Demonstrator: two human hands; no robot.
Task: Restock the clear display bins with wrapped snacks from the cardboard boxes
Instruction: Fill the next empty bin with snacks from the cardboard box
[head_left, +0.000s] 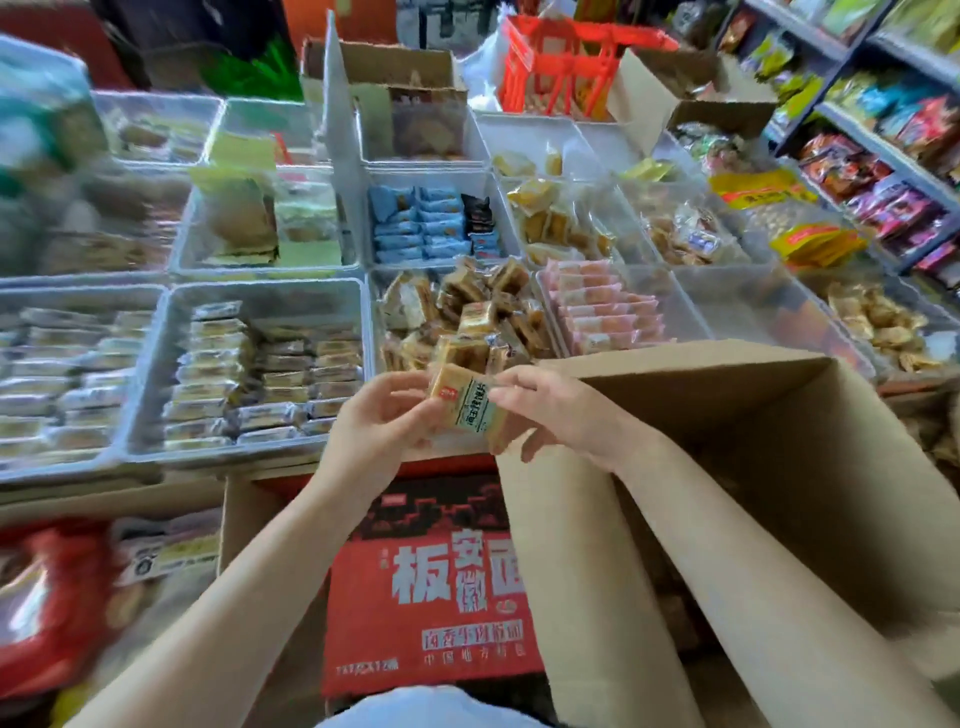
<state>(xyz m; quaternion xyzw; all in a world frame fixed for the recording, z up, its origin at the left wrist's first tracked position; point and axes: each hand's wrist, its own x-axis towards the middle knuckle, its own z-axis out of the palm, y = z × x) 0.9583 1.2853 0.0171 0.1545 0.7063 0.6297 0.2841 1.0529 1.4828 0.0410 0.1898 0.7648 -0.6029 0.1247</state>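
A wrapped square snack (464, 399) with a tan cake and a pale label is held between both hands, just in front of a clear bin (375, 312) piled with the same tan and brown snacks. My left hand (382, 423) pinches its left side. My right hand (558, 410) pinches its right edge. An open cardboard box (779, 467) stands under my right forearm, and its inside is mostly hidden.
Rows of clear bins hold other wrapped snacks: pink packs (605, 306), blue packs (421, 223), silver packs (260, 369). A red printed carton (431, 587) sits below the counter. Shelves (883, 145) of bagged goods line the right. A red basket (566, 62) stands at the back.
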